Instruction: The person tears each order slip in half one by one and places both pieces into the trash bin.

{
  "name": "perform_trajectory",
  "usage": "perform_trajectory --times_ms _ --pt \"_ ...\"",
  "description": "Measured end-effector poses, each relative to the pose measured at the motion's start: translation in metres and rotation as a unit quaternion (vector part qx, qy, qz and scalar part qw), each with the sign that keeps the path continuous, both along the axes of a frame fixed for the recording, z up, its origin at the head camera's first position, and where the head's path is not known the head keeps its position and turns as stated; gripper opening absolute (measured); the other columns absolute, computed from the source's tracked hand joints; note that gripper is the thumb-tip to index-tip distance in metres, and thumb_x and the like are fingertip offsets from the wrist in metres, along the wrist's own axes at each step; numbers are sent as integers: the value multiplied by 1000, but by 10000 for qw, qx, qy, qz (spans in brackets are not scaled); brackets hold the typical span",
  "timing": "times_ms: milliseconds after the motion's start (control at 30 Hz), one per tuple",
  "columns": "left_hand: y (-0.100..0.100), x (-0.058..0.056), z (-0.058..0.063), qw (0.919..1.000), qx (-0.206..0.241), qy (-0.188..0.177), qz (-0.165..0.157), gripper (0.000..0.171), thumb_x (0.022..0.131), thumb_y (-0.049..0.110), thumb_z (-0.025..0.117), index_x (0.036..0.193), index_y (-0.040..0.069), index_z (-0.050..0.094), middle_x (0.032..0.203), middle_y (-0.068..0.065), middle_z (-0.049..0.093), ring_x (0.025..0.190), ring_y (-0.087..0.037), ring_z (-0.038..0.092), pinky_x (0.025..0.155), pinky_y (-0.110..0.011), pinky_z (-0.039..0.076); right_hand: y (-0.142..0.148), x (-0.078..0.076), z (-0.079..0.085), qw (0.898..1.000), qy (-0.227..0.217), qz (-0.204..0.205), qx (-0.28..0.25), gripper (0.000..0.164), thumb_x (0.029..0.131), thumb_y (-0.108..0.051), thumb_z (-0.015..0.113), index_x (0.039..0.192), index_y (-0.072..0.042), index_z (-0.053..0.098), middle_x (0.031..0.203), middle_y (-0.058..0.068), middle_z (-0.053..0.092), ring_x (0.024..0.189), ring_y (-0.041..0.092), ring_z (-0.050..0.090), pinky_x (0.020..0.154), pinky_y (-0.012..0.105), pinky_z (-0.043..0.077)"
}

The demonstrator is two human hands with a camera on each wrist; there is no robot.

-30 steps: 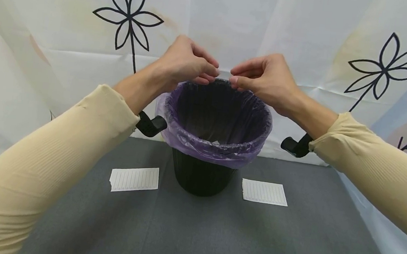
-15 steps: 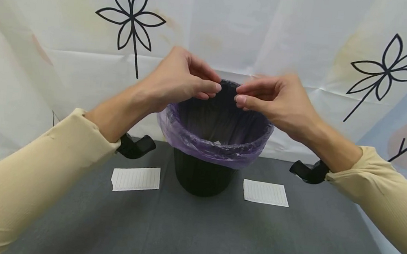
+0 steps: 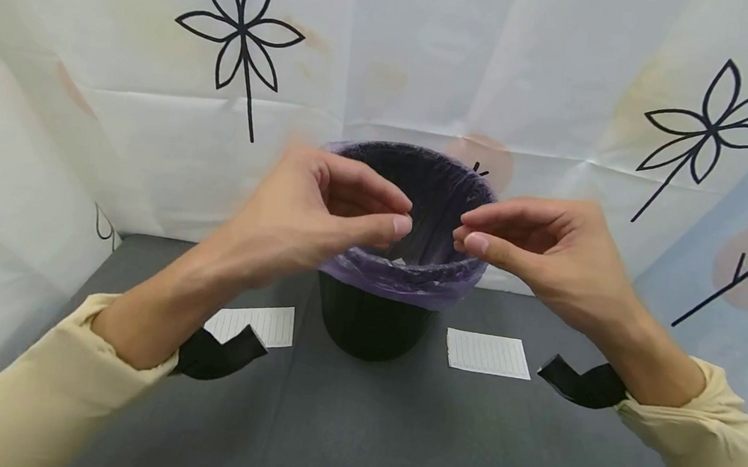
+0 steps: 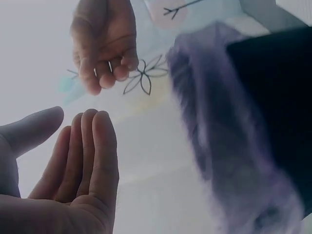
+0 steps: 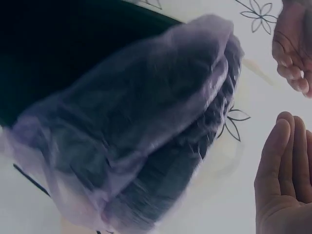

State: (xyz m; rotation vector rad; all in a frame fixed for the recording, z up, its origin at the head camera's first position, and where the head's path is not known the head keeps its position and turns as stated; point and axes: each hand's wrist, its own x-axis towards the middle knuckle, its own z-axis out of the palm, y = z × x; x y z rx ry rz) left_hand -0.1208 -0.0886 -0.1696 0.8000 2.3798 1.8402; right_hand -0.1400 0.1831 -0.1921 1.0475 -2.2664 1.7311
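Near the middle of the far edge of the tabletop point(image 3: 362, 428), the black bin point(image 3: 371, 331) stands upright, with a purple liner point(image 3: 402, 289) folded outward over its rim. I hold both hands raised in front of the bin, apart from the liner and apart from each other, palms turned inward.

Left hand point(image 3: 302, 211): my forearm rises from the tabletop's near left side toward the middle. The fingers are relaxed and slightly bent, lying side by side and pointing at the opposite hand; the thumb extends below them, separated from the fingertips by a gap. In the head view this hand overlaps the left part of the rim.

Right hand point(image 3: 548, 254): my forearm rises from the near right side, mirroring the other. The fingers are relaxed, gently bent and aligned; the thumb lies below them. The fingertips overlap the right part of the rim in the same view.

Each wrist carries a black mount, left mount point(image 3: 220, 358) and right mount point(image 3: 586, 382), just ahead of its cream sleeve. A left paper slip point(image 3: 274, 322), partly covered by its mount, and a right paper slip point(image 3: 488, 353) flank the bin on the far half of the tabletop.
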Motion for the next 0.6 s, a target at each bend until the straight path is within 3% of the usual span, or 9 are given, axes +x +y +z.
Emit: perform_trajectory --times_ms 333,467,600 --pt "-6 19 -59 9972 689 -224 -205 17 88 4 79 105 2 78 96 -5 77 89 -27 74 82 -38 59 9 18 -33 9979 -60 640 -106 23 87 13 71 110 12 70 104 16 75 92 26 74 79 36 59" --pt "-6 24 -82 9950 911 -266 -325 16 88 5 79 103 3 79 95 -6 77 88 -26 74 80 -37 59 9 23 -52 9952 -234 900 -304 24 87 16 69 111 16 68 106 16 75 94 26 74 80 37 59" --pt "-2 26 -104 9934 964 -408 -460 14 89 7 79 102 3 79 96 -7 77 88 -25 74 79 -37 59 6 28 -73 9940 -465 905 -413 23 89 16 67 112 13 69 107 13 75 96 25 73 79 35 60"
